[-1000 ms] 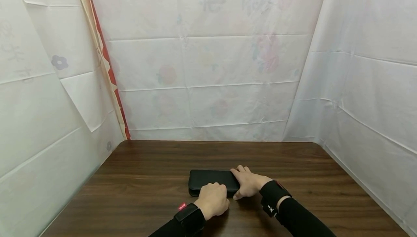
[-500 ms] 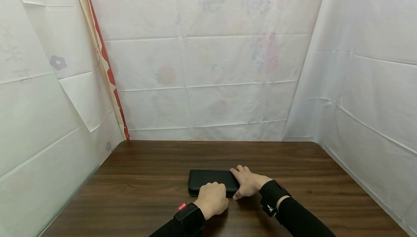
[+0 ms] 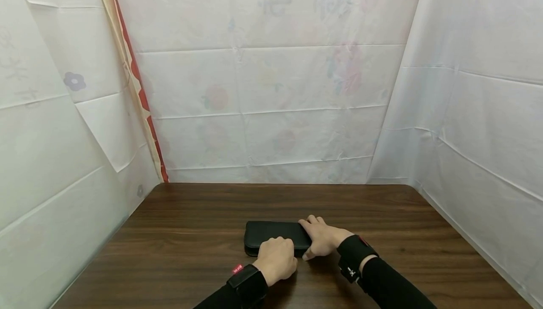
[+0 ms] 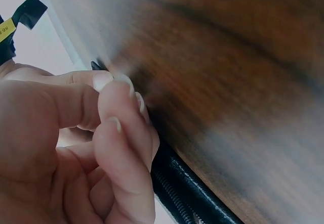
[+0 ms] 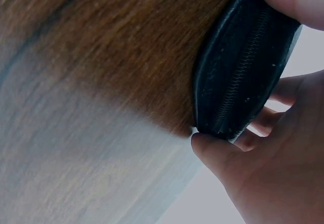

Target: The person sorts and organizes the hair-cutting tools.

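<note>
A black zip-around wallet (image 3: 271,233) lies flat on the wooden table, its long side facing me. My left hand (image 3: 276,259) is at the front edge, right of its middle, with curled fingers. Thumb and index finger pinch together at the zipped side in the left wrist view; whatever sits between the fingertips (image 4: 114,85) is hidden. The right hand (image 3: 321,238) grips the wallet's right end, thumb at the near corner and fingers over the far side. In the right wrist view the zipper (image 5: 240,70) shows closed along the end.
The brown wood-grain table (image 3: 191,219) extends around the wallet on all sides. White sheets (image 3: 271,111) hang behind it and to the left and right. A red-and-cream edged strip (image 3: 140,87) runs down the back left corner.
</note>
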The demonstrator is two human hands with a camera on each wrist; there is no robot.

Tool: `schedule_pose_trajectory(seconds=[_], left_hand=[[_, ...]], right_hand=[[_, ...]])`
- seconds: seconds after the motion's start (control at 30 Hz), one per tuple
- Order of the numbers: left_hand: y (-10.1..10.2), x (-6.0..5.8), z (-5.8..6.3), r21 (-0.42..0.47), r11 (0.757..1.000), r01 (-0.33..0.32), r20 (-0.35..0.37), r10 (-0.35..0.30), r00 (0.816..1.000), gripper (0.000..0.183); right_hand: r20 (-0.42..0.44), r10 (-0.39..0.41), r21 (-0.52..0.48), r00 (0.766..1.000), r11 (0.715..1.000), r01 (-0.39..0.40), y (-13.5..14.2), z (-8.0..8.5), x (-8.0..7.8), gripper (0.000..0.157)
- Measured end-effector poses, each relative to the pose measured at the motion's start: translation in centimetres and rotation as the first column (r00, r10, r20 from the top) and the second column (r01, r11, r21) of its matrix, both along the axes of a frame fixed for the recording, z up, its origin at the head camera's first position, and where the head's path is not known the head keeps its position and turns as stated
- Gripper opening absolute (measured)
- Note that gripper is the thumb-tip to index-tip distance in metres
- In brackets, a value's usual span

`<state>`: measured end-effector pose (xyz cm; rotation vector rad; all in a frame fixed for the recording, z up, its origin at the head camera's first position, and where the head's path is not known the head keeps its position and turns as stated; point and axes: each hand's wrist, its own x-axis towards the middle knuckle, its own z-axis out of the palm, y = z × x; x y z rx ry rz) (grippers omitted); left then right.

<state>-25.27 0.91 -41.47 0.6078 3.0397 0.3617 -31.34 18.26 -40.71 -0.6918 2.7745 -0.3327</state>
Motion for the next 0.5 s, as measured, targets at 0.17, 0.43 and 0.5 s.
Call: schedule_pose_trajectory(seconds=[0.17, 0.43, 0.5], left_hand=[[-0.02, 0.06, 0.0, -0.003, 1.0, -0.006, -0.01, 0.006, 1.0, 0.018], [-0.26, 0.05, -0.1, -0.026, 0.999, -0.019, -0.036, 0.019, 0.999, 0.018], [-0.75, -0.07, -0.14, -0.016, 1.0, -0.026, -0.029, 0.025, 0.999, 0.018]], right_hand=[[-0.004, -0.005, -0.008, 1.0, 1.0, 0.005, -0.05, -0.09, -0.03, 0.092], [0.002, 0.002, -0.018, 1.0, 1.0, -0.002, 0.08, 0.07, 0.01, 0.091], [0.003, 0.003, -0.012, 1.0, 1.0, -0.003, 0.17, 0.22, 0.05, 0.09]])
